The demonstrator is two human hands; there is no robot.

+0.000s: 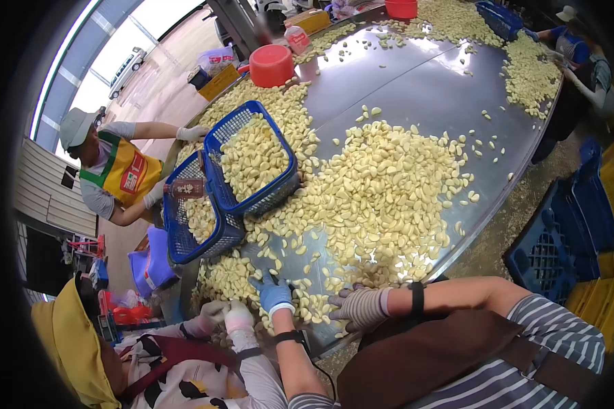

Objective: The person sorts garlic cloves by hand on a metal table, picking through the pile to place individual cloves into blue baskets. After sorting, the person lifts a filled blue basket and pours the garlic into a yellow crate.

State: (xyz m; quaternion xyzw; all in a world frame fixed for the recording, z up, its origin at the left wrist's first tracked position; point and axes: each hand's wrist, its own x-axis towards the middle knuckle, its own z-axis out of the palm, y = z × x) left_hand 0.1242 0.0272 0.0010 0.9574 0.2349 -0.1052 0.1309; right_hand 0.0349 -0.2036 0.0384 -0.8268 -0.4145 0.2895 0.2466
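My left hand (274, 293), in a blue glove, lies on peeled garlic cloves near the front edge of the metal table, fingers apart and holding nothing. To its right is my right hand (363, 305) in a grey striped glove, its fingers spread and pointing left over loose cloves. Between and beyond my hands rises a large heap of pale garlic cloves (388, 191). Two blue baskets stand beyond my left hand: the fuller basket (290, 180) is half-raised over the cloves, and the other basket (177, 235) sits to its left with fewer cloves.
At my left, a co-worker in a yellow hat (68, 341) has gloved hands (235, 315) in the cloves. Another person (126, 167) works across the left edge. A red tub (271, 66) and a bottle (296, 39) stand farther back. Stacked crates (559, 232) are at right.
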